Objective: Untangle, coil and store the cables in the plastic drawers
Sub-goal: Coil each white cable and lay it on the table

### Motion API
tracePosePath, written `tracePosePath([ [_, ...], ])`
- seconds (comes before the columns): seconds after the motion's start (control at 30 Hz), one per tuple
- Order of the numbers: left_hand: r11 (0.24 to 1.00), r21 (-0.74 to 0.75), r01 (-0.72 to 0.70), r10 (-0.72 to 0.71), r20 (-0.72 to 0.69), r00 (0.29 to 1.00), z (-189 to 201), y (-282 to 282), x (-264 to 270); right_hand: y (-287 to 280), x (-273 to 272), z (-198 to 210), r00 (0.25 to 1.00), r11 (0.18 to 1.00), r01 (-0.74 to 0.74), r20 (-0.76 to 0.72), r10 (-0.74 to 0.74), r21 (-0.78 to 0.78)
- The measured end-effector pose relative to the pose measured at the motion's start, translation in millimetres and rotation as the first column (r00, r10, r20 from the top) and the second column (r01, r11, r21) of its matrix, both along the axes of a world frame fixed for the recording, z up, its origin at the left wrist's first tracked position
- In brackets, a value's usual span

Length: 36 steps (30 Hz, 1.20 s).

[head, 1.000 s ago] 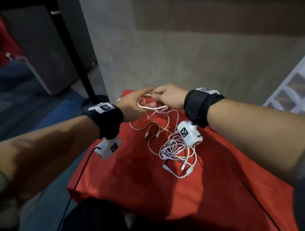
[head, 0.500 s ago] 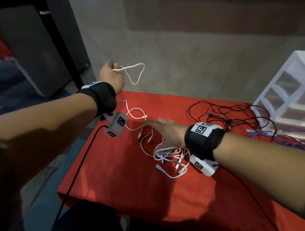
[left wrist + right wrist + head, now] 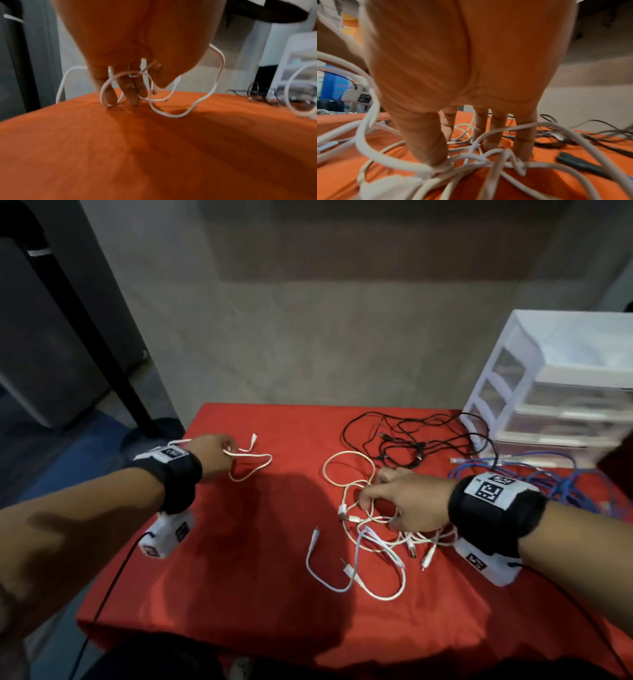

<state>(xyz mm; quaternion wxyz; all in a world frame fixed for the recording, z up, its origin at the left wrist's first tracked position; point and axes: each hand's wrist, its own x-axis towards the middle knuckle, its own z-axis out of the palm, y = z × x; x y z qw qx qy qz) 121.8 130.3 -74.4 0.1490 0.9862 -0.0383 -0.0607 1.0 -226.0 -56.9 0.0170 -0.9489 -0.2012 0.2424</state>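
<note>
My left hand [image 3: 224,451] is low at the back left of the red cloth [image 3: 239,577] and holds a short white cable [image 3: 251,470]. In the left wrist view the cable [image 3: 171,115] threads between the fingers [image 3: 135,94], whose tips touch the cloth. The right hand [image 3: 373,496] rests on a tangle of white cables [image 3: 376,539] right of centre. Its thumb and spread fingers [image 3: 523,143] press straight down among the white strands [image 3: 488,159]. The white plastic drawers [image 3: 565,392] stand at the back right, shut.
A loose tangle of black cables [image 3: 411,440] lies behind the right hand. Blue cables [image 3: 555,477] are piled in front of the drawers. A black post [image 3: 102,347] stands off the table's left side; a grey wall runs behind.
The left hand has come down from its raised position to the cloth, and the short white cable now hangs free of the tangle. The right hand stays pressed on the tangle.
</note>
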Motion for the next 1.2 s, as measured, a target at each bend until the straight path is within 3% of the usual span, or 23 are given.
tracePosePath([
  [0.17, 0.993, 0.101, 0.053, -0.053, -0.002, 0.999, 0, 9, -18, -21, -16, 2, 0.999, 0.992, 0.040, 0.009, -0.042, 0.120],
  [0.23, 0.976, 0.210, 0.054, -0.036, -0.092, 0.995, 14, 12, -21, -23, -19, 7, 0.997, 0.977, 0.059, 0.045, -0.070, 0.204],
  [0.37, 0.841, 0.527, 0.120, 0.026, -0.261, 0.965, 54, 6, -31, -25, -18, 8, 0.987, 0.956, 0.114, 0.075, -0.139, 0.269],
  [0.47, 0.791, 0.593, 0.155, 0.013, -0.269, 0.963, 82, -13, -43, -24, -18, 1, 0.967, 0.921, 0.179, 0.111, -0.229, 0.347],
  [0.57, 0.855, 0.482, 0.189, -0.129, -0.156, 0.979, 97, -45, -55, -22, -17, 11, 0.928, 0.838, 0.216, 0.162, -0.336, 0.500],
  [0.63, 0.894, 0.299, 0.333, -0.352, 0.010, 0.936, 92, -70, -62, -20, -18, 23, 0.905, 0.743, 0.183, 0.185, -0.383, 0.644],
  [0.67, 0.868, 0.177, 0.463, -0.487, 0.123, 0.865, 88, -87, -67, -18, -19, 28, 0.902, 0.687, 0.160, 0.178, -0.393, 0.709],
  [0.73, 0.695, 0.007, 0.719, -0.682, 0.321, 0.657, 80, -122, -83, -12, -25, 35, 0.903, 0.547, 0.128, 0.132, -0.409, 0.827],
  [0.77, 0.609, -0.041, 0.792, -0.720, 0.391, 0.573, 75, -138, -91, -8, -29, 35, 0.904, 0.456, 0.109, 0.103, -0.416, 0.883],
  [0.8, 0.554, -0.088, 0.828, -0.725, 0.437, 0.532, 70, -151, -96, -5, -34, 36, 0.901, 0.356, 0.082, 0.083, -0.425, 0.931],
  [0.83, 0.546, -0.140, 0.826, -0.708, 0.450, 0.545, 66, -161, -100, -3, -37, 35, 0.895, 0.261, 0.059, 0.065, -0.442, 0.963],
  [0.93, 0.658, -0.270, 0.703, -0.613, 0.352, 0.708, 68, -170, -96, -9, -36, 31, 0.876, 0.089, 0.073, -0.021, -0.481, 0.993],
  [0.97, 0.691, -0.265, 0.672, -0.586, 0.338, 0.736, 71, -167, -91, -14, -34, 30, 0.869, 0.077, 0.087, -0.037, -0.494, 0.993],
  [1.03, 0.757, -0.216, 0.616, -0.545, 0.311, 0.779, 83, -161, -82, -25, -29, 30, 0.854, 0.128, 0.094, -0.014, -0.520, 0.987],
  [1.2, 0.825, -0.154, 0.543, -0.465, 0.360, 0.809, 103, -141, -74, -26, -30, 24, 0.886, 0.373, 0.100, 0.088, -0.455, 0.922],
])
